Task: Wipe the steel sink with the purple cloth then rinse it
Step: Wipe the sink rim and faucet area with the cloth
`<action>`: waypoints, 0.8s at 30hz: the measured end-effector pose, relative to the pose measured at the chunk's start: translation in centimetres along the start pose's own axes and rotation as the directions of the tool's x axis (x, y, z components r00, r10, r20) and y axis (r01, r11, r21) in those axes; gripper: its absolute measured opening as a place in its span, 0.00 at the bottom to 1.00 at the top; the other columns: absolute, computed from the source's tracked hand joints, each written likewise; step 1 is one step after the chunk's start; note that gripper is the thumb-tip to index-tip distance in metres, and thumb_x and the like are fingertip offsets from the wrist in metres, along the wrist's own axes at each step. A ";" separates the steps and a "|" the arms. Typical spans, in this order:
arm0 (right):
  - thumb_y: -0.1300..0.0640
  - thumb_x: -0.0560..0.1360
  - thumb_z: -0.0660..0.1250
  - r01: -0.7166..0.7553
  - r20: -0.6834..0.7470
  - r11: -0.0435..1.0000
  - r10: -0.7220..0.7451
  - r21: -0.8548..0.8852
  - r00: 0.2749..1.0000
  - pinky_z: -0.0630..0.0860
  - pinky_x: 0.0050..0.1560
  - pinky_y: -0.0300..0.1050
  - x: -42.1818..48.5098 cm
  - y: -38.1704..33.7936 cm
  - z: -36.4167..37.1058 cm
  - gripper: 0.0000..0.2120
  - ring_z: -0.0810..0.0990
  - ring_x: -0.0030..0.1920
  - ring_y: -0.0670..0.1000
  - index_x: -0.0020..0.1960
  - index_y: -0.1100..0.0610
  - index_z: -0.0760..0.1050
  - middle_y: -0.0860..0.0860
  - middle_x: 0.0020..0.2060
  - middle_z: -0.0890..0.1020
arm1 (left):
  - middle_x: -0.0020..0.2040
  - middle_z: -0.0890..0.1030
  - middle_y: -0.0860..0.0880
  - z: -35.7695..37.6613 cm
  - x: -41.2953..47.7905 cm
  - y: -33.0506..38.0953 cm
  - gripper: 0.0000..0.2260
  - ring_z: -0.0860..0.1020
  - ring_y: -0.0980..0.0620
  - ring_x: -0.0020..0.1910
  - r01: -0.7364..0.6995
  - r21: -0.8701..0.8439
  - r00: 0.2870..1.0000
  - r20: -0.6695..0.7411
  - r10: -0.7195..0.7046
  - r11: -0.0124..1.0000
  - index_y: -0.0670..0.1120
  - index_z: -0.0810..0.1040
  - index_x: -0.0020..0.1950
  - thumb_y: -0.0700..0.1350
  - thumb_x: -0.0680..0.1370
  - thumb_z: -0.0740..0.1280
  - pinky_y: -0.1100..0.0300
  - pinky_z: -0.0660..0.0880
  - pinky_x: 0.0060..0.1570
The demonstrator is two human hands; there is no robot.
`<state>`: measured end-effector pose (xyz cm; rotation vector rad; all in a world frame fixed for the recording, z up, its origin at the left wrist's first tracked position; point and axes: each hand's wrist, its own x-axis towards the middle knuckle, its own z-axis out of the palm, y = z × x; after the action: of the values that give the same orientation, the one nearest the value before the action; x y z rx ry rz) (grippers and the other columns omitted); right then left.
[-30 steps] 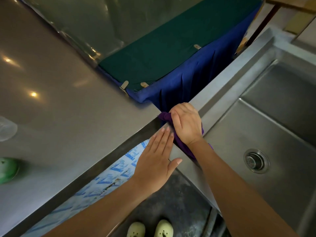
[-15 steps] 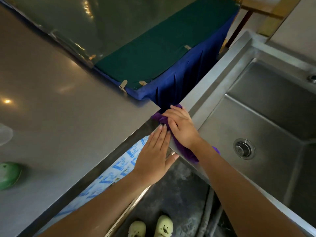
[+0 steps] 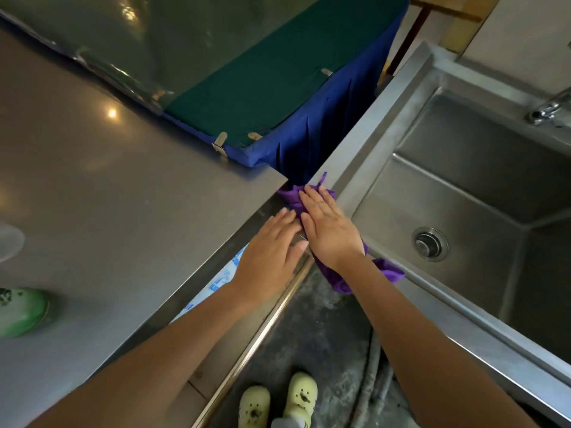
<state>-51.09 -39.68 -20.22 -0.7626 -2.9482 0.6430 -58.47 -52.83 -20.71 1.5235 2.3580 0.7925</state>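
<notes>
The steel sink [image 3: 370, 140] fills the right side, its drain [image 3: 430, 244] in the basin floor and a tap [image 3: 547, 109] at the far right edge. The purple cloth [image 3: 293, 196] lies over the sink's near-left corner rim, with one end hanging off the front at lower right. My right hand [image 3: 330, 230] presses flat on the cloth, fingers spread toward the corner. My left hand [image 3: 272, 254] lies flat beside it on the front edge of the steel counter [image 3: 123, 196], fingers together, holding nothing.
A table draped in green and blue cloth [image 3: 278, 75] stands behind the gap between counter and sink. A green object [image 3: 21, 310] and a clear lid [image 3: 9, 242] sit on the counter's left edge. My pale green shoes [image 3: 278, 400] stand on the dark floor below.
My right hand has flattened from a curled grip to an open palm on the cloth and pushed it toward the corner. The view has shifted, showing more of the sink and the tap.
</notes>
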 end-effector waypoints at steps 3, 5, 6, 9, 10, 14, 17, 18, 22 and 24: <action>0.49 0.82 0.43 -0.045 -0.005 0.998 0.045 -0.054 0.999 0.42 0.75 0.42 -1.7 -0.8 0.1 0.23 0.45 0.77 0.46 0.76 0.51 0.49 0.46 0.77 0.51 | 0.74 0.65 0.45 -0.8 1.2 -0.1 0.30 0.59 0.48 0.75 0.071 -0.017 0.997 -0.034 -0.072 0.997 0.43 0.66 0.72 0.59 0.77 0.46 0.56 0.56 0.73; 0.47 0.81 0.40 -0.064 -0.019 0.991 0.063 -0.117 0.998 0.43 0.76 0.44 -2.6 -1.2 0.2 0.25 0.47 0.77 0.48 0.76 0.52 0.49 0.47 0.77 0.52 | 0.77 0.58 0.45 -1.4 3.9 -0.1 0.29 0.53 0.50 0.77 0.017 0.030 0.998 0.052 -0.019 0.999 0.44 0.59 0.75 0.58 0.79 0.46 0.55 0.51 0.75; 0.45 0.79 0.36 -0.074 -0.029 0.989 0.071 -0.131 0.997 0.43 0.76 0.44 -2.9 -1.3 0.3 0.28 0.49 0.77 0.48 0.76 0.53 0.49 0.48 0.76 0.54 | 0.78 0.55 0.46 -1.7 5.8 -0.1 0.27 0.49 0.51 0.77 -0.017 0.049 0.994 0.112 0.012 0.999 0.44 0.56 0.76 0.56 0.81 0.47 0.54 0.48 0.76; 0.43 0.76 0.32 -0.089 -0.031 0.987 0.086 -0.131 0.996 0.42 0.75 0.45 -3.1 -1.7 0.4 0.32 0.50 0.77 0.50 0.76 0.53 0.51 0.50 0.76 0.55 | 0.79 0.47 0.49 -2.0 12.3 0.0 0.24 0.43 0.53 0.77 -0.096 0.079 0.930 0.361 0.061 0.992 0.46 0.49 0.77 0.52 0.83 0.47 0.56 0.41 0.75; 0.43 0.76 0.32 -0.081 -0.026 0.987 0.078 -0.139 0.997 0.41 0.75 0.45 -3.1 -1.7 0.4 0.32 0.49 0.77 0.50 0.76 0.52 0.50 0.50 0.76 0.55 | 0.79 0.45 0.49 -1.9 14.1 -0.1 0.24 0.42 0.54 0.77 -0.136 0.104 0.887 0.456 0.074 0.985 0.46 0.47 0.78 0.53 0.83 0.45 0.57 0.40 0.74; 0.43 0.75 0.30 -0.054 0.027 0.984 0.060 -0.169 0.998 0.40 0.75 0.46 -2.9 -1.4 0.0 0.31 0.44 0.77 0.49 0.76 0.50 0.45 0.48 0.77 0.49 | 0.78 0.40 0.50 -1.3 18.8 -0.3 0.25 0.37 0.55 0.76 -0.380 0.266 0.746 0.655 0.124 0.886 0.47 0.42 0.77 0.54 0.83 0.43 0.57 0.37 0.73; 0.45 0.80 0.37 -0.054 0.043 0.985 0.061 -0.163 0.997 0.39 0.75 0.46 -2.0 -1.6 -0.2 0.26 0.41 0.77 0.50 0.76 0.50 0.44 0.47 0.77 0.46 | 0.78 0.38 0.49 -1.5 19.6 -0.4 0.26 0.36 0.55 0.75 -0.469 0.326 0.720 0.680 0.142 0.821 0.46 0.39 0.77 0.54 0.83 0.45 0.59 0.35 0.71; 0.46 0.81 0.38 -0.049 0.039 0.986 0.056 -0.160 0.998 0.39 0.76 0.47 -1.6 -1.9 -0.1 0.25 0.40 0.76 0.50 0.76 0.51 0.44 0.48 0.77 0.46 | 0.77 0.37 0.49 -1.5 19.5 -0.4 0.26 0.35 0.54 0.75 -0.481 0.332 0.715 0.684 0.144 0.811 0.45 0.39 0.76 0.53 0.83 0.45 0.59 0.35 0.71; 0.46 0.81 0.39 -0.045 0.029 0.987 0.050 -0.153 0.998 0.40 0.76 0.48 -0.5 -3.1 0.6 0.25 0.40 0.77 0.51 0.76 0.51 0.44 0.49 0.77 0.47 | 0.77 0.36 0.49 -1.4 19.1 -0.7 0.26 0.34 0.54 0.75 -0.494 0.346 0.717 0.680 0.149 0.797 0.45 0.37 0.76 0.52 0.83 0.45 0.56 0.36 0.74; 0.46 0.81 0.39 -0.041 0.029 0.988 0.046 -0.147 0.999 0.39 0.75 0.47 -1.3 -2.8 0.7 0.25 0.41 0.77 0.51 0.76 0.51 0.44 0.48 0.77 0.48 | 0.77 0.36 0.49 -1.4 18.9 -0.6 0.26 0.35 0.55 0.75 -0.490 0.355 0.729 0.667 0.152 0.796 0.45 0.37 0.76 0.52 0.83 0.45 0.57 0.37 0.74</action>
<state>-51.35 -42.77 -19.62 -0.8373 -3.0433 0.4486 -67.80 -36.50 -17.98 2.0530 1.8673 -0.3332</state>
